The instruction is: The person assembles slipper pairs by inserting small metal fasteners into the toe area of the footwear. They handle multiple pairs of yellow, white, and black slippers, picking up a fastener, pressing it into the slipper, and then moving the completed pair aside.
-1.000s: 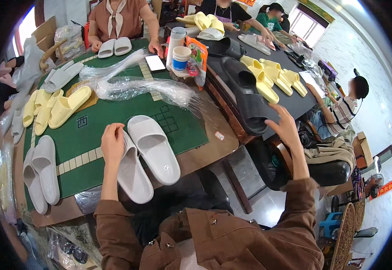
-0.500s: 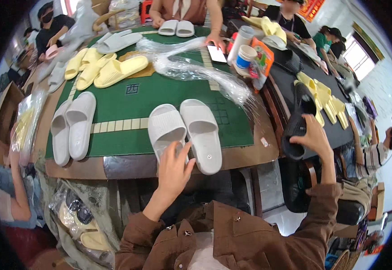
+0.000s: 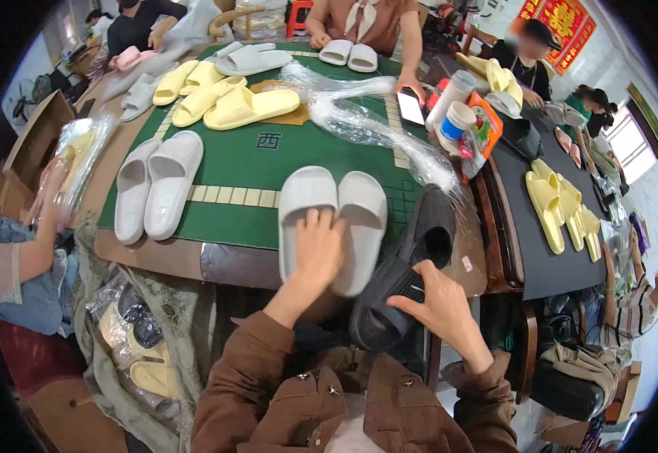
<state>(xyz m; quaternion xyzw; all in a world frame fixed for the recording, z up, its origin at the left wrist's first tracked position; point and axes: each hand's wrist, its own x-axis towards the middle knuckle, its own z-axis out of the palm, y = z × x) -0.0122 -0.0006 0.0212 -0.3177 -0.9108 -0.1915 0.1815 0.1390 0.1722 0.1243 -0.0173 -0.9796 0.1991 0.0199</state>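
Note:
A pair of light grey slide slippers [image 3: 361, 219] lies side by side at the table's near edge. My left hand [image 3: 318, 245] bends its fingers at the strap of the left one; fingertips are partly hidden. My right hand [image 3: 442, 306] holds a black slipper [image 3: 386, 302] at the edge, thumb across it and fingers on its far side. A second black slipper [image 3: 429, 226] sits just beyond, touching or overlapping it. Another grey pair [image 3: 164, 185] stands to the left on the green mat [image 3: 246, 162].
Several yellow slippers [image 3: 250, 107] lie toward the back left, beside crumpled clear plastic sleeves [image 3: 374, 124]. Bottles and a white-and-blue tub [image 3: 456, 122] stand at the back right. A dark side table [image 3: 518, 249] holds more yellow slippers. Co-workers sit around; one holds a phone [image 3: 410, 108].
My right hand has brought the black slippers leftward from the side table to beside the grey pair. My left hand has moved onto the left grey slipper. The view has shifted.

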